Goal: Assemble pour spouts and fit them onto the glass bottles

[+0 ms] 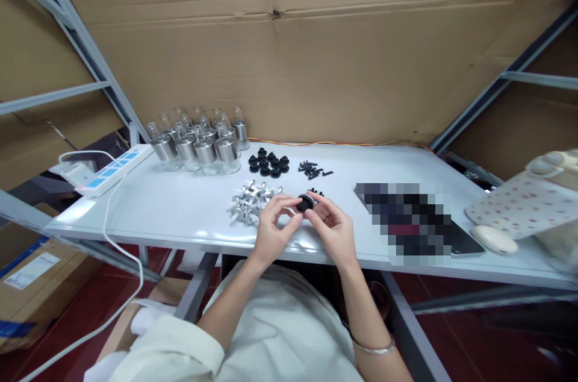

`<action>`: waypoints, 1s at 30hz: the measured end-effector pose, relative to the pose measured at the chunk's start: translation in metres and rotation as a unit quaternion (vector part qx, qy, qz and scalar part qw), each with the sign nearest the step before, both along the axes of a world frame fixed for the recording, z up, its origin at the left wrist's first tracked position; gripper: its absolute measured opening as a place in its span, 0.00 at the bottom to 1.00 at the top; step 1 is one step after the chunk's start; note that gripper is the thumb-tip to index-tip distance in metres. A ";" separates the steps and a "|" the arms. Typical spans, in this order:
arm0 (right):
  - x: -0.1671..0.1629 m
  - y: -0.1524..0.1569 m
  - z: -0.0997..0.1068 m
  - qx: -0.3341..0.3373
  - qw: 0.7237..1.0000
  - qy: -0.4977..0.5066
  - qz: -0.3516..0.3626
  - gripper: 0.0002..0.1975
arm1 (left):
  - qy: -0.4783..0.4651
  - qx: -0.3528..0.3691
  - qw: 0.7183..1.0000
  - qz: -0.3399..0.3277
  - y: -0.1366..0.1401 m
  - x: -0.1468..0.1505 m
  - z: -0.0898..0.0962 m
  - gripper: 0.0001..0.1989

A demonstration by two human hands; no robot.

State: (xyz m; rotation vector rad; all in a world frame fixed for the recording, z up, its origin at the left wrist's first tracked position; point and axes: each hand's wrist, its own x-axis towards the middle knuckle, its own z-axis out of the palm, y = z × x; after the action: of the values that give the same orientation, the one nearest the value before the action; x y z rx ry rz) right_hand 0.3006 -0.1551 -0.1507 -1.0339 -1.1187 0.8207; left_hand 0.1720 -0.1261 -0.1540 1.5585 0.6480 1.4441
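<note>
Between my two hands, just above the table's front part, is a round black cap with a pale rim. My left hand pinches its left side with thumb and fingers. On the opposite side, my right hand grips the same cap. Left of my hands lies a pile of silvery metal pour spouts. Black ribbed stoppers sit in a group behind it. Small black tube pieces lie to their right, and a few more black bits show just behind my right fingers.
Several glass bottles with metal sleeves stand at the back left. A white power strip with a cable lies at the left edge. On the right are a blurred-out dark flat object, a white oval case and a dotted bag.
</note>
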 end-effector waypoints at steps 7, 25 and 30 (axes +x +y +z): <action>0.001 0.000 -0.001 -0.004 0.999 0.033 0.033 0.19 | 0.007 -0.087 0.996 -0.029 0.000 -0.002 0.004 0.13; 0.004 0.000 -0.003 0.012 0.997 -0.053 0.059 0.17 | 0.049 -0.082 0.995 -0.041 -0.001 -0.001 0.002 0.15; 0.003 -0.001 0.000 0.005 0.997 -0.054 0.053 0.18 | 0.051 -0.060 0.996 -0.036 -0.001 -0.002 0.005 0.14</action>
State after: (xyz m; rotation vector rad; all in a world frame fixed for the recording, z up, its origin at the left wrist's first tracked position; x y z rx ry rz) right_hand 0.3038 -0.1566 -0.1506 -1.0271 -1.2782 0.8508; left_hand 0.1701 -0.1268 -0.1491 1.5536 0.7190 1.2560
